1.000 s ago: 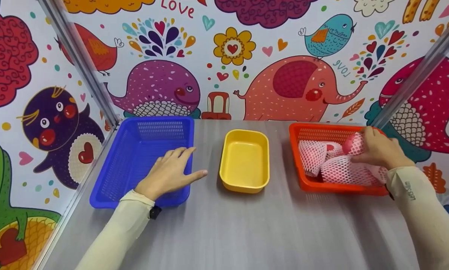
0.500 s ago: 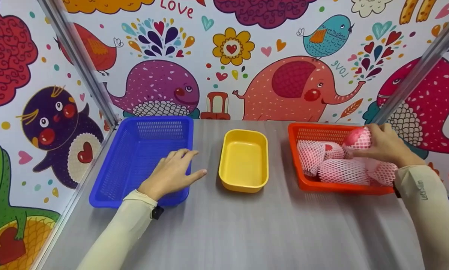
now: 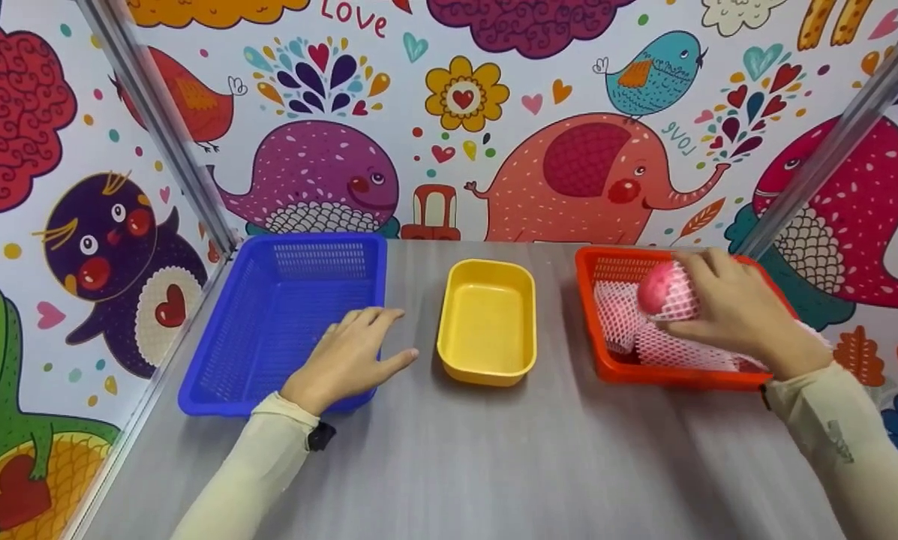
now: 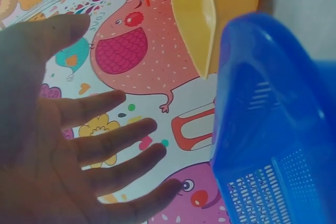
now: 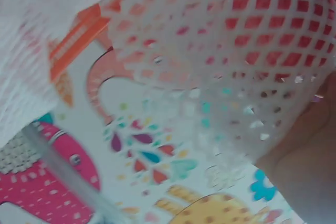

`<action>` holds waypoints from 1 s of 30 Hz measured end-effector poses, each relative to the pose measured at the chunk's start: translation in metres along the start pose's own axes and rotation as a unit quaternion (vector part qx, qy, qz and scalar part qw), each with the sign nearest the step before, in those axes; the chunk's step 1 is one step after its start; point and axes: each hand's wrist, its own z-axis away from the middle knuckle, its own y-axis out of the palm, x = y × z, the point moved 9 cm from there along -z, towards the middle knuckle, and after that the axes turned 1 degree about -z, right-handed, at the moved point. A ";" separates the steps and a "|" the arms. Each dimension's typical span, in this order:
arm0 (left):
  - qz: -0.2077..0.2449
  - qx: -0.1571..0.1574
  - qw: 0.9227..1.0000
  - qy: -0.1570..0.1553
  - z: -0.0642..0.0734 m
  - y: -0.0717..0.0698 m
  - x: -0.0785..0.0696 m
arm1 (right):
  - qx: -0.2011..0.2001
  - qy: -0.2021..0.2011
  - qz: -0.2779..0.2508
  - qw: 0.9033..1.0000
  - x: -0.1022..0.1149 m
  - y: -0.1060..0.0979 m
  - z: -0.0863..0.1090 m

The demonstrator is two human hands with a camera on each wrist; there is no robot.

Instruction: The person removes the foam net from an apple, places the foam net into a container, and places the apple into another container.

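Observation:
My right hand point(image 3: 737, 311) grips a round pink fruit point(image 3: 660, 289) in a white foam net, held up over the red basket point(image 3: 621, 373). In the right wrist view the foam net point(image 5: 273, 30) fills much of the top, its loose end spreading open around the red surface. More netted pink pieces point(image 3: 620, 319) lie in that basket, partly covered by my hand and forearm. My left hand point(image 3: 347, 356) hovers over the near right side of the blue basket point(image 3: 208, 409), its fingers spread and holding nothing. The left wrist view shows its bare palm point(image 4: 47, 166) beside the basket's blue rim.
A yellow tub point(image 3: 488, 375) with nothing in it stands between the two baskets on the grey table point(image 3: 479, 465). Printed walls with cartoon animals point(image 3: 569, 180) rise behind and at the sides, with metal posts point(image 3: 163, 120) at the corners.
My right hand has lifted the netted fruit from among the others and brought it left and nearer over the red basket. My left hand has shifted slightly nearer.

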 end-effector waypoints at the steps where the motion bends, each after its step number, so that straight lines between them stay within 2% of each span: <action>1: 0.001 -0.003 1.000 -0.001 0.001 0.000 -0.001 | -0.001 -0.014 0.006 1.000 0.009 0.002 0.002; 6: -0.002 -0.025 1.000 0.009 0.009 0.000 -0.011 | 0.008 -0.069 0.016 0.997 0.048 0.021 0.012; 12: -0.023 -0.062 0.996 0.060 0.022 0.005 -0.036 | -0.005 -0.128 -0.002 0.992 0.095 0.051 0.027; 17: -0.016 -0.064 0.993 0.096 0.033 0.024 -0.053 | -0.020 -0.169 -0.025 0.985 0.133 0.084 0.044; 21: 0.005 -0.055 0.994 0.096 0.038 0.043 -0.057 | -0.033 -0.197 -0.044 0.979 0.156 0.112 0.055; 30: 0.054 -0.046 0.993 0.097 0.044 0.075 -0.062 | -0.016 -0.201 -0.066 0.977 0.179 0.159 0.069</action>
